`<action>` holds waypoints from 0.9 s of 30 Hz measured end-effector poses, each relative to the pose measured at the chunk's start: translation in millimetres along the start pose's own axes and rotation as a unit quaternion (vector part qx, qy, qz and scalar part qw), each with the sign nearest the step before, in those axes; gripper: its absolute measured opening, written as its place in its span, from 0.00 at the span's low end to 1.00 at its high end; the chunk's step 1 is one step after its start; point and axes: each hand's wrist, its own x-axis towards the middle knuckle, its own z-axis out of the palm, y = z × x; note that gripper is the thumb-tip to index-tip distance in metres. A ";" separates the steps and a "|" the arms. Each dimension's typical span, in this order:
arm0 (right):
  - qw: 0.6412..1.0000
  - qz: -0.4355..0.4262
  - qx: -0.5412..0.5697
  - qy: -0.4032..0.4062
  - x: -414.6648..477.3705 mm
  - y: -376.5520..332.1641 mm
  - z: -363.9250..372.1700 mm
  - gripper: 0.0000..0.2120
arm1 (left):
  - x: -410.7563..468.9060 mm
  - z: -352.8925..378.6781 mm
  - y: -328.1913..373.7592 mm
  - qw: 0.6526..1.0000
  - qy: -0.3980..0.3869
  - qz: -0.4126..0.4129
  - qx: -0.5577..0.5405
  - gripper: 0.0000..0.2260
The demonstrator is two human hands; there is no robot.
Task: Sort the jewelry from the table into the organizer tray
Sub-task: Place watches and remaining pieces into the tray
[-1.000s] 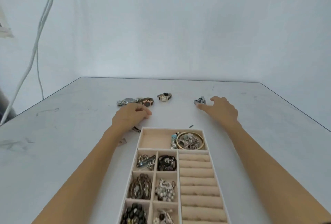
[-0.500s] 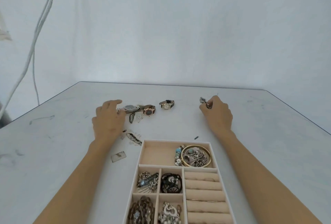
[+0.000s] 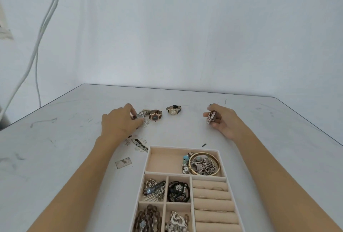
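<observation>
The small dark-and-pink piece (image 3: 211,118) had come off the worktop (image 3: 55,148) and sat in the right hand (image 3: 223,120), about one o'clock from the organizer tray (image 3: 183,148). The grip was clamped on it, with fingers curled round it and the palm turned inward. Half a second before, that hand had lain knuckles-up over the same piece on the surface. Judging by that, the pick was done and only the carry to a compartment remained for this item.

At about eleven o'clock from the tray, the left hand (image 3: 118,123) had closed in on the silver watch (image 3: 138,117). Finger and thumb appeared to pinch its case, though whether it had left the surface could not be told. Earlier that hand had rested just to the nine o'clock side of the watch with its fingers spread, so a second pick looked under way.

The rose-gold watch (image 3: 155,115) lay just beside it at three o'clock, and the gold watch (image 3: 173,110) further that way, both unmoved. The loose silver pieces (image 3: 140,143) stayed near the tray's far-left corner. The gold bangle (image 3: 204,164) rested in the tray's far compartment as before.
</observation>
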 end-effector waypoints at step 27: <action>0.990 0.049 0.020 -0.133 -7.9 -17.0 1.5 0.07 | -7.4 -41.2 -3.6 0.924 -0.136 -0.111 -0.340 0.10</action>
